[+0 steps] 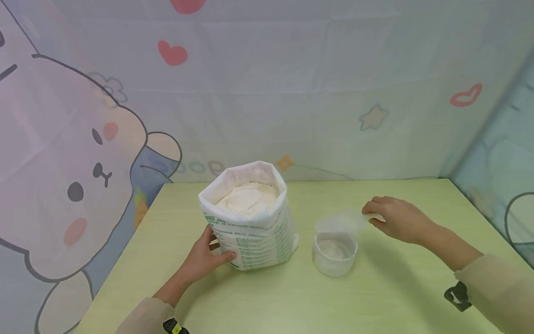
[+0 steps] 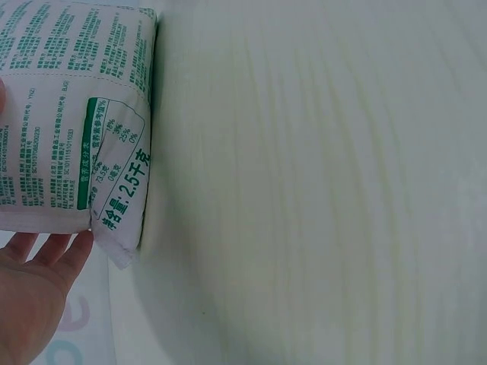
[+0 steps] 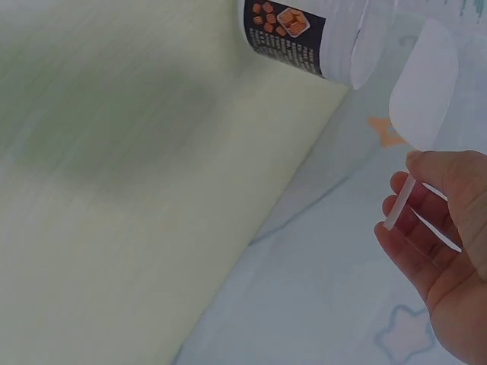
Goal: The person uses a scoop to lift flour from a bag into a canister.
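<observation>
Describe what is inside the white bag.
Pale powder lies inside the white bag, visible through its open top. Whatever is beneath the powder's surface is hidden.

Your bag point(image 1: 263, 250) was white, printed in rows of green lettering; the powder point(image 1: 247, 199) inside it was cream-white. Your scoop point(image 3: 426, 84) was whitish. The jar point(image 1: 331, 266) before you was whitish, its label point(image 3: 288, 34) black with orange-brown pictures and pale lettering. Your sleeves point(image 1: 496, 283) were beige. Your table point(image 1: 292, 299) was pale yellow-green, streaked like wood grain. The backdrop point(image 1: 258, 116) facing you was pale blue-grey, patterned with pinkish-red hearts, an orange diamond and a pink-cheeked cartoon animal outlined in dark grey.
</observation>
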The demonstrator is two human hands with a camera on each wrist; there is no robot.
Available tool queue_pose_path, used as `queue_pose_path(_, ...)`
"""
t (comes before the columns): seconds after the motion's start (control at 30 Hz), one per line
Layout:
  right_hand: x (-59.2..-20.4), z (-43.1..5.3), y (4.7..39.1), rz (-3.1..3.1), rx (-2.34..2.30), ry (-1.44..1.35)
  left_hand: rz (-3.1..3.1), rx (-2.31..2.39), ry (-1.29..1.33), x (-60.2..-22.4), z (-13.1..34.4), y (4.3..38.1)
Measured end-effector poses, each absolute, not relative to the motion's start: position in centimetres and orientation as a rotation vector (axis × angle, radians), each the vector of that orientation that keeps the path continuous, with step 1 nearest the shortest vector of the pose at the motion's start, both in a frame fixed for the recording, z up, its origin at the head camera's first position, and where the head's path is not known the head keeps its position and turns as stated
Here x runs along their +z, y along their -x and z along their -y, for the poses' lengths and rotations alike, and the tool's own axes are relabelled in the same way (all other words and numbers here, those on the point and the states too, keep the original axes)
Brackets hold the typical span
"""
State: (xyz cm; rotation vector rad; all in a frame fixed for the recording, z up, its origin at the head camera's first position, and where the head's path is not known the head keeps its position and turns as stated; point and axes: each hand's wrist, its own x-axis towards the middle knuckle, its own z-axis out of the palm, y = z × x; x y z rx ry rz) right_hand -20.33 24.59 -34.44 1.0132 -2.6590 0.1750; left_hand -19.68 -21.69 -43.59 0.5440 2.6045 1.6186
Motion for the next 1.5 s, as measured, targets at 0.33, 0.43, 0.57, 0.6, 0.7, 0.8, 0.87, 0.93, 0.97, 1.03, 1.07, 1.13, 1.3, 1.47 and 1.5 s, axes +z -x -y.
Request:
queue_pose_path(0.33,-35.8,-24.8,20.4,2.631,0.375,-0.863,-2.612,1.619,-0.543,-43.7,21.7,19.7)
queue_pose_path(0.43,-36.4,-24.8,20.4,2.631,0.409,-0.834,-2.61,1.624,-0.539,-43.7,21.7,19.7)
queue_pose_path(0.57,-37.1,-24.8,20.4,2.636,0.421,-0.818,-2.607,1.626,-0.528,-43.7,21.7,19.7)
queue_pose_path(0.6,-37.2,-24.7,20.4,2.635,0.423,-0.814,-2.609,1.622,-0.529,-43.7,21.7,19.7)
queue_pose_path(0.7,-37.4,-24.6,20.5,2.63,0.433,-0.794,-2.606,1.626,-0.526,-43.8,21.7,19.7)
queue_pose_path(0.8,-37.4,-24.5,20.4,2.639,0.459,-0.769,-2.601,1.633,-0.538,-43.7,21.7,19.6)
queue_pose_path(0.87,-37.3,-24.3,20.4,2.652,0.479,-0.752,-2.597,1.636,-0.538,-43.6,21.7,19.6)
queue_pose_path(0.93,-37.2,-24.1,20.3,2.661,0.501,-0.734,-2.602,1.631,-0.538,-43.5,21.7,19.5)
queue_pose_path(0.97,-37.1,-24.0,20.2,2.663,0.509,-0.724,-2.606,1.626,-0.539,-43.4,21.7,19.4)
queue_pose_path(1.03,-36.9,-23.9,20.2,2.665,0.518,-0.704,-2.602,1.628,-0.539,-43.0,21.5,19.1)
queue_pose_path(1.07,-36.8,-23.8,20.2,2.664,0.52,-0.697,-2.6,1.629,-0.537,-42.7,21.5,18.9)
queue_pose_path(1.13,-36.5,-23.6,20.2,2.663,0.518,-0.686,-2.595,1.632,-0.534,-42.1,21.3,18.6)
queue_pose_path(1.3,-35.5,-23.2,20.2,2.681,0.52,-0.662,-2.602,1.627,-0.539,-42.1,21.3,18.6)
queue_pose_path(1.47,-34.2,-22.7,20.3,2.676,0.488,-0.675,-2.622,1.614,-0.546,-43.4,21.7,19.3)
queue_pose_path(1.5,-33.9,-22.6,20.4,2.67,0.479,-0.681,-2.619,1.616,-0.547,-43.6,21.7,19.4)
